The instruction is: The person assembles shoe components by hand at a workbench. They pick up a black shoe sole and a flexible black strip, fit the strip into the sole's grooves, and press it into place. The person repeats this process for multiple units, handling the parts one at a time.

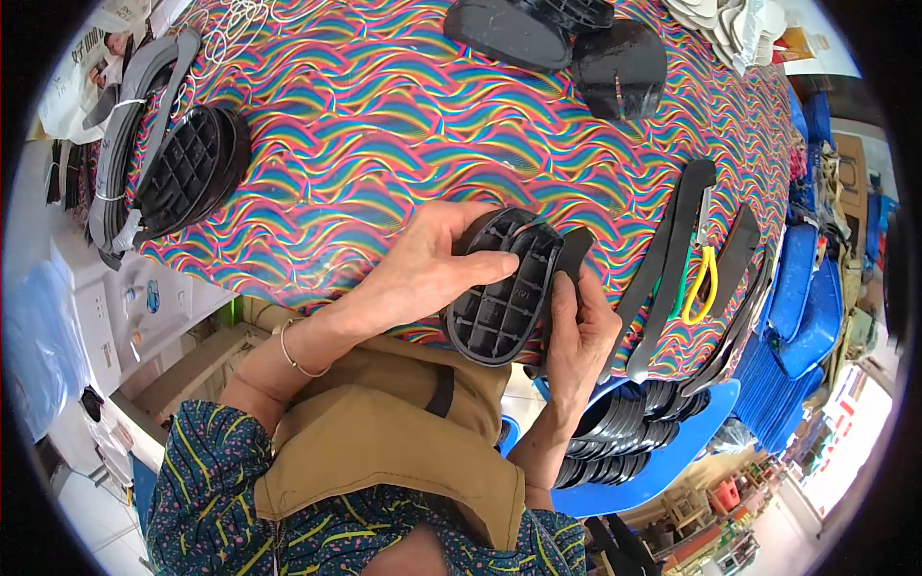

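Note:
My left hand (pixel 418 259) grips a black moulded shoe sole (pixel 495 312), its hollow, gridded side facing up and the thumb pressed onto the ribs. A thin pale line lies across the sole's far end. At the sole's right edge, my right hand (pixel 583 326) pinches a dark flat strip (pixel 573 252) between thumb and fingers. Part of that strip runs along the sole's side, and its lower portion is mostly hidden by the hand. Both hands are over the near edge of the table, above my brown apron (pixel 384 456).
On the patterned tablecloth (pixel 346 144), another gridded sole (pixel 197 163) and bundled grey strips (pixel 120 158) lie left. Black soles (pixel 619 72) sit at the back. Yellow-handled scissors (pixel 701 288) rest among dark strips (pixel 672 259) at right. A blue tub (pixel 663 475) holds several black pieces.

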`<act>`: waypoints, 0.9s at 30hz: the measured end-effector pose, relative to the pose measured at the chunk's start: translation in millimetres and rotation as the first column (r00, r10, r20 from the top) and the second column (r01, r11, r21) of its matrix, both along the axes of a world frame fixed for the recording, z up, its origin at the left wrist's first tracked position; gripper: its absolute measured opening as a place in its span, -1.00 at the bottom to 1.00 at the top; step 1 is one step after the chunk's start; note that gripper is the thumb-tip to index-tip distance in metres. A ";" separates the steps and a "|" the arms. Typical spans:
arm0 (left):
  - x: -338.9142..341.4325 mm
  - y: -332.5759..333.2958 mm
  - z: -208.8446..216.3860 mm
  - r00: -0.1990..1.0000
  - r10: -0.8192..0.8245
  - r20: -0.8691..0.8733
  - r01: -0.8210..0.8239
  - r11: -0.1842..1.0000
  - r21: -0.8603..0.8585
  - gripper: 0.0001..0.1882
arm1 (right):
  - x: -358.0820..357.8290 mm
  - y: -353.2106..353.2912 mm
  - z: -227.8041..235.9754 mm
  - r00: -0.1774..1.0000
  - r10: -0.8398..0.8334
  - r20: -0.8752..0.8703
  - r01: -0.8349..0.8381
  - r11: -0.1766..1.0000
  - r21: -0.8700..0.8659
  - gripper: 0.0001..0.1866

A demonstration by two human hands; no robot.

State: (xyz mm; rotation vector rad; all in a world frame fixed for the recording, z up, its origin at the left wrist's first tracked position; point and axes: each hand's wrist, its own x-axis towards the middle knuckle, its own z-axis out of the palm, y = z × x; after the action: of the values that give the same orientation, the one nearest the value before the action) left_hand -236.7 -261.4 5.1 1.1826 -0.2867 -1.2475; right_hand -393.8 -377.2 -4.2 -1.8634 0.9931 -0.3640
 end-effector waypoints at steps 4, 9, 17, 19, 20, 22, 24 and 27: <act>1.8 -1.0 -0.3 1.000 -0.003 -0.001 0.003 1.000 -0.002 -0.78 | 2.6 2.3 2.4 0.999 0.026 -0.036 -0.026 1.000 -0.013 -0.72; 1.1 -1.2 -2.9 1.000 -0.002 0.005 0.002 1.000 0.013 -0.78 | 4.1 2.9 3.8 0.998 0.029 -0.063 -0.028 0.999 0.018 -0.71; 2.0 -4.5 -2.1 0.999 -0.033 0.035 0.031 0.997 0.072 -0.76 | 4.0 2.9 5.5 0.998 0.028 -0.047 -0.025 0.998 0.056 -0.69; 1.7 -4.8 -3.5 0.998 -0.031 0.051 0.028 0.998 0.058 -0.75 | 4.1 3.8 6.5 0.999 0.028 -0.036 -0.026 0.998 0.061 -0.69; 1.7 -4.7 -3.9 0.998 -0.030 0.060 0.027 0.998 0.052 -0.75 | 4.0 3.7 6.4 0.999 0.032 -0.037 -0.030 0.998 0.056 -0.69; 2.1 -5.4 -3.7 0.997 -0.040 0.066 0.036 0.997 0.063 -0.75 | 4.0 3.3 6.3 0.998 0.039 -0.040 -0.038 0.998 0.047 -0.68; 3.1 -6.2 -3.6 0.996 -0.046 0.070 0.041 0.997 0.069 -0.75 | 6.1 3.5 10.6 0.998 0.046 -0.052 -0.044 0.998 0.046 -0.69; 3.5 -6.6 -4.5 0.997 -0.043 0.069 0.038 0.997 0.073 -0.75 | 5.4 4.3 11.2 0.995 0.085 -0.042 -0.085 0.996 0.001 -0.70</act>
State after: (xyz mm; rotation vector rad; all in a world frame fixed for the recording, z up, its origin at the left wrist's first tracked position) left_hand -233.2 -268.0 0.6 1.2899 -0.3221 -1.2620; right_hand -388.4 -373.0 7.0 -1.9145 0.9386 -0.2754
